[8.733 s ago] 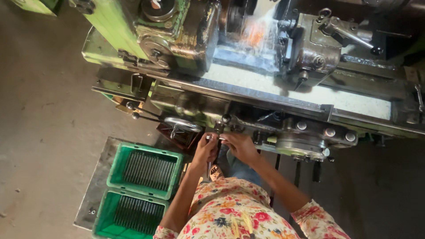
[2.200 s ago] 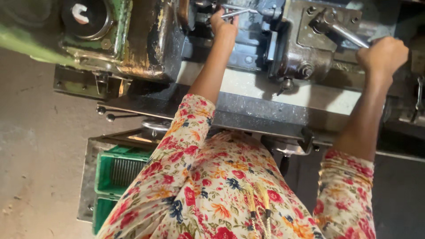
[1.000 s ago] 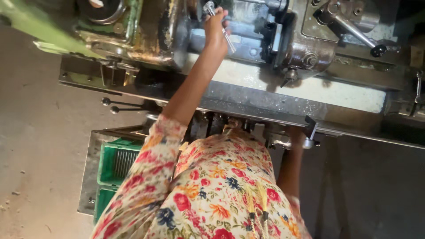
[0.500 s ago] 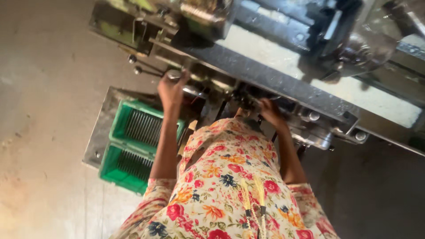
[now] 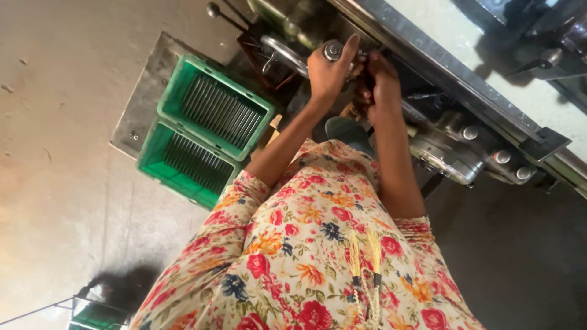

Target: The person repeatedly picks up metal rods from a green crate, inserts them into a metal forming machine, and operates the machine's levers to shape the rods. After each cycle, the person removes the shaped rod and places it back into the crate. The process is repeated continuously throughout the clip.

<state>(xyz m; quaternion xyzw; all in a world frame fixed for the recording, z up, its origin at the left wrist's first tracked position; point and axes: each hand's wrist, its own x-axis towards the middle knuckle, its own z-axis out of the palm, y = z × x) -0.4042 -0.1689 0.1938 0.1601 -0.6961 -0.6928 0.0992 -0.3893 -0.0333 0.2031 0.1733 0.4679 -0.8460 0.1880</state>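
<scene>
Round metal knob [image 5: 333, 50] (shiny, grey) gripped by left hand [image 5: 327, 73].

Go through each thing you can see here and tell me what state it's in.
Left hand: closed around a small metal knob.
Right hand: down at the machine beside the left, grip hidden.
Two green crates: side by side, filled with upright metal pieces.
Handwheel: untouched.

Two green slotted crates [image 5: 211, 131] on metal tray [image 5: 142, 91], concrete floor [image 5: 55, 183]
</scene>
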